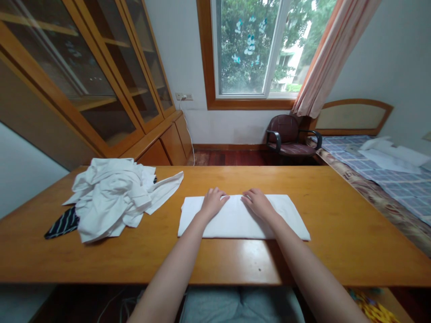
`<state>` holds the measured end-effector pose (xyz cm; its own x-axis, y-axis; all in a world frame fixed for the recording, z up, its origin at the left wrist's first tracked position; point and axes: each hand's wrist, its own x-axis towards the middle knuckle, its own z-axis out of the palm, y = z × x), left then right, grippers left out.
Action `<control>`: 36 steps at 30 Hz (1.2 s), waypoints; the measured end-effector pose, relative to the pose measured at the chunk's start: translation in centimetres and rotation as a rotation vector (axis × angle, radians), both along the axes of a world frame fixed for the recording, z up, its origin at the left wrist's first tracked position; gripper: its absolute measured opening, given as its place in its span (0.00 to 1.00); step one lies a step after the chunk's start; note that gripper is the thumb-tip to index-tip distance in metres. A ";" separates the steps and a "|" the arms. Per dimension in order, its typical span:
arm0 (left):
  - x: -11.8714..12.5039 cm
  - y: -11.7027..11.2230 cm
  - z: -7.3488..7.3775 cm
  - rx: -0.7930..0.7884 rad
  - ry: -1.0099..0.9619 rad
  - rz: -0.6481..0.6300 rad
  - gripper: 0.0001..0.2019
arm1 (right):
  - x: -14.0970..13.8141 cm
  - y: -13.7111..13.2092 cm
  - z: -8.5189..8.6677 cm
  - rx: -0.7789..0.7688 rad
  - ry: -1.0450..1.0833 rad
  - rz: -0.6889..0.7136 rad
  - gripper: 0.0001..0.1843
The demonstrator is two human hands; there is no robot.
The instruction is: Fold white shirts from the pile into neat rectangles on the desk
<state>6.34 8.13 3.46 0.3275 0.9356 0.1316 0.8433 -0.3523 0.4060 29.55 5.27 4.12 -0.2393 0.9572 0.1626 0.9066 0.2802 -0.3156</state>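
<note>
A white cloth folded into a long flat rectangle (237, 224) lies on the wooden table in front of me. My left hand (213, 201) rests on its far edge, left of the middle, thumb apart from the fingers. Close by on the right, my right hand (257, 201) touches the same edge, its fingers slightly bent and spread. The tips of some fingers are hard to make out. Both forearms reach across the cloth and cover parts of it. To the left sits a crumpled heap of white cloth (112, 193), with a dark striped cloth (63, 223) poking out beneath.
The wooden table (336, 233) spans the view. Beyond it stand a glass-door cabinet (131, 80), a dark red armchair (286, 134) and a bed (387, 166) with white items on it. A window (249, 49) with a pink curtain (336, 58) is at the back.
</note>
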 end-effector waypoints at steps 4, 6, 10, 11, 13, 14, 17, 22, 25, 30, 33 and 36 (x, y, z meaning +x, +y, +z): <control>1.5 1.2 -0.7 -0.032 -0.021 0.009 0.12 | -2.2 1.7 -0.8 -0.042 0.079 0.023 0.13; 1.9 1.5 -1.3 -0.027 -0.016 0.033 0.11 | -2.6 2.1 -1.4 -0.030 0.079 -0.036 0.13; 2.1 1.4 -2.1 -0.002 -0.003 0.070 0.10 | -2.2 2.0 -2.1 -0.009 0.083 -0.101 0.13; 2.1 1.3 -2.1 0.005 0.001 0.072 0.10 | -2.0 1.9 -2.2 -0.002 0.083 -0.108 0.13; 2.0 1.2 -2.1 0.020 0.011 0.073 0.10 | -1.5 1.7 -2.2 0.013 0.079 -0.121 0.12; 1.9 1.1 -2.1 0.028 0.016 0.071 0.10 | -1.2 1.6 -2.3 0.020 0.076 -0.128 0.12; 1.7 1.0 -1.9 0.046 0.037 0.063 0.11 | -0.3 1.4 -2.4 0.039 0.063 -0.144 0.12; 0.6 0.8 -1.8 0.089 0.086 0.098 0.14 | 1.5 1.2 -2.5 0.058 0.028 -0.165 0.13; -0.9 0.4 -1.5 0.116 0.120 0.140 0.14 | 3.2 0.6 -2.4 0.069 -0.008 -0.200 0.16; -3.4 -0.2 -0.9 0.127 0.169 0.185 0.13 | 6.6 -1.1 -2.5 0.097 -0.173 -0.320 0.18; -4.8 -0.3 -1.0 0.118 0.210 0.250 0.17 | 8.4 -1.7 -2.9 0.057 -0.224 -0.361 0.23; -6.3 -0.2 -1.6 0.091 0.255 0.282 0.22 | 9.8 -1.9 -3.5 -0.044 -0.258 -0.432 0.30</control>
